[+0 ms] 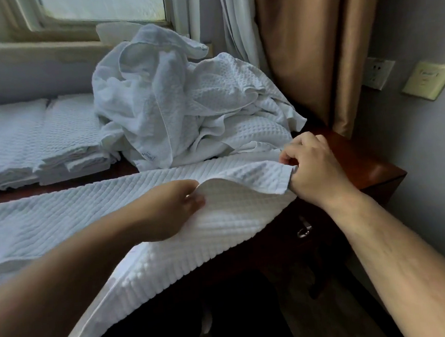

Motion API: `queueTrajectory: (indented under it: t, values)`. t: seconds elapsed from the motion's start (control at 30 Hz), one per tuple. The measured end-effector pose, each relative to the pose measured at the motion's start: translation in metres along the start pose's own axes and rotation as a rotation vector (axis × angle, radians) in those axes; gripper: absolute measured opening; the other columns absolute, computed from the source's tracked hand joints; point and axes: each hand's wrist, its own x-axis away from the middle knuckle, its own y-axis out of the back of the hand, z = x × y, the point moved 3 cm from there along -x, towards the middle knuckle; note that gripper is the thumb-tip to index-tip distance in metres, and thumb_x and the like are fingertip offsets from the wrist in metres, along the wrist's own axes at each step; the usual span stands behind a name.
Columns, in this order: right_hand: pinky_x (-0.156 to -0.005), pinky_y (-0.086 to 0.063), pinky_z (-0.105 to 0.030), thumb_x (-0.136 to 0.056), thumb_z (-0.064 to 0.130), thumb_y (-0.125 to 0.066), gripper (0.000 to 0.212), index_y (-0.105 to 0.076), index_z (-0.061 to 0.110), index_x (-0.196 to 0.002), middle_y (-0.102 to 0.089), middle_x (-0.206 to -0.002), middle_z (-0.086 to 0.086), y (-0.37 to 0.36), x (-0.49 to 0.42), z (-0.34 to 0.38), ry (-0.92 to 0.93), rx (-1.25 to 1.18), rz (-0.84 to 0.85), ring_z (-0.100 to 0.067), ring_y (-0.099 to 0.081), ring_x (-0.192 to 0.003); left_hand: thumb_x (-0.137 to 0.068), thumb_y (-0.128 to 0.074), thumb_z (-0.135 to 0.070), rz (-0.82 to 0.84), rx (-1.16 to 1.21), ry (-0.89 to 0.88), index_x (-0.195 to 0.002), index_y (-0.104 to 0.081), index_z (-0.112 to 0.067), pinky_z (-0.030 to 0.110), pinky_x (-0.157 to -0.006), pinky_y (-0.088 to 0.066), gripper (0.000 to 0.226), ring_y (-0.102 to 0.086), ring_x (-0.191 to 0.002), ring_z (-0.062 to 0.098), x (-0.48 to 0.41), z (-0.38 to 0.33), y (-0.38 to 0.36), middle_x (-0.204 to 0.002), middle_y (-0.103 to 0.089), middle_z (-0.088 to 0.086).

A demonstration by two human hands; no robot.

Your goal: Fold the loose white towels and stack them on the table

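Note:
A white waffle-weave towel (pixel 62 221) lies spread across the dark wooden table (pixel 369 168), its near part draped over the front edge. My left hand (pixel 171 211) pinches the towel's edge near the middle, where the cloth curls up. My right hand (pixel 313 167) grips the towel's right corner with curled fingers. Behind them rises a heap of loose white towels (pixel 185 105). Two stacks of folded white towels (pixel 43 138) sit side by side at the back left.
A tan curtain (pixel 313 51) and a white sheer hang at the right, behind the table's corner. A window and its sill run along the back. A wall socket (pixel 378 73) and a switch plate (pixel 428 80) are on the right wall. A metal drawer pull (pixel 303 231) shows under the tabletop.

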Motion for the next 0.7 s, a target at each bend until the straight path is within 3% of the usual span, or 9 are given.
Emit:
queueTrajectory:
  t: [0.13, 0.2, 0.27, 0.37, 0.43, 0.53, 0.63, 0.7]
  values:
    - [-0.072, -0.051, -0.034, -0.081, 0.066, -0.064, 0.046, -0.067, 0.024, -0.101, -0.063, -0.094, 0.007, -0.005, -0.023, 0.010, 0.123, -0.286, 0.136, -0.012, -0.061, -0.084, -0.104, -0.046, -0.045, 0.053, -0.200, 0.014, -0.078, -0.053, -0.021, 0.022, -0.052, -0.033, 0.036, -0.047, -0.054, 0.003, -0.022, -0.004, 0.027, -0.064, -0.053, -0.008]
    - [-0.057, -0.044, -0.025, -0.087, 0.063, -0.058, 0.042, -0.066, 0.024, -0.075, -0.057, -0.067, 0.009, -0.010, -0.032, 0.014, 0.200, -0.378, 0.119, -0.008, -0.054, -0.062, -0.102, -0.047, -0.050, 0.135, -0.329, 0.019, -0.081, -0.056, -0.022, 0.022, -0.053, -0.033, 0.037, -0.047, -0.057, 0.002, -0.035, -0.008, 0.041, -0.066, -0.054, -0.009]
    - [-0.047, -0.033, -0.017, -0.092, 0.058, -0.057, 0.048, -0.048, 0.026, -0.057, -0.045, -0.051, 0.014, -0.016, -0.041, 0.007, 0.064, -0.458, 0.102, -0.005, -0.044, -0.049, -0.099, -0.052, -0.054, 0.162, -0.378, 0.031, -0.082, -0.060, -0.025, 0.023, -0.056, -0.036, 0.034, -0.053, -0.067, 0.004, -0.054, -0.011, 0.054, -0.075, -0.059, -0.009]
    - [-0.043, -0.030, -0.017, -0.099, 0.049, -0.058, 0.056, -0.037, 0.022, -0.055, -0.039, -0.041, 0.016, -0.030, -0.054, -0.016, -0.223, -0.461, 0.111, -0.003, -0.039, -0.041, -0.092, -0.060, -0.060, 0.044, -0.491, 0.017, -0.086, -0.064, -0.025, 0.025, -0.056, -0.036, 0.035, -0.056, -0.073, 0.010, -0.087, -0.011, 0.068, -0.084, -0.061, -0.005]
    - [-0.042, -0.028, -0.020, -0.099, 0.043, -0.060, 0.055, -0.035, 0.020, -0.056, -0.038, -0.040, 0.014, -0.040, -0.061, -0.026, -0.311, -0.392, 0.161, -0.004, -0.038, -0.040, -0.089, -0.061, -0.064, -0.045, -0.631, -0.047, -0.088, -0.062, -0.026, 0.024, -0.052, -0.032, 0.038, -0.050, -0.068, 0.009, -0.108, -0.009, 0.069, -0.081, -0.055, -0.006]
    - [-0.048, -0.029, -0.030, -0.098, 0.043, -0.062, 0.051, -0.040, 0.018, -0.058, -0.046, -0.053, 0.009, -0.053, -0.067, -0.032, -0.365, -0.231, 0.198, -0.010, -0.043, -0.049, -0.088, -0.057, -0.069, -0.022, -0.742, -0.090, -0.091, -0.061, -0.029, 0.025, -0.052, -0.033, 0.040, -0.047, -0.066, 0.011, -0.130, 0.001, 0.054, -0.077, -0.049, -0.008]
    - [-0.051, -0.033, -0.030, -0.093, 0.048, -0.063, 0.045, -0.051, 0.018, -0.062, -0.057, -0.065, 0.002, -0.062, -0.069, -0.034, -0.402, -0.104, 0.224, -0.016, -0.054, -0.059, -0.085, -0.053, -0.076, 0.010, -0.673, -0.051, -0.077, -0.049, -0.030, 0.029, -0.056, -0.037, 0.046, -0.051, -0.071, 0.016, -0.138, 0.019, 0.032, -0.078, -0.050, -0.008]
    - [-0.052, -0.035, -0.030, -0.091, 0.053, -0.065, 0.042, -0.057, 0.020, -0.066, -0.061, -0.070, 0.002, -0.064, -0.069, -0.034, -0.418, -0.027, 0.233, -0.017, -0.057, -0.063, -0.084, -0.051, -0.077, -0.012, -0.620, -0.047, -0.079, -0.047, -0.033, 0.030, -0.058, -0.038, 0.045, -0.053, -0.073, 0.015, -0.135, 0.027, 0.025, -0.080, -0.052, -0.010]
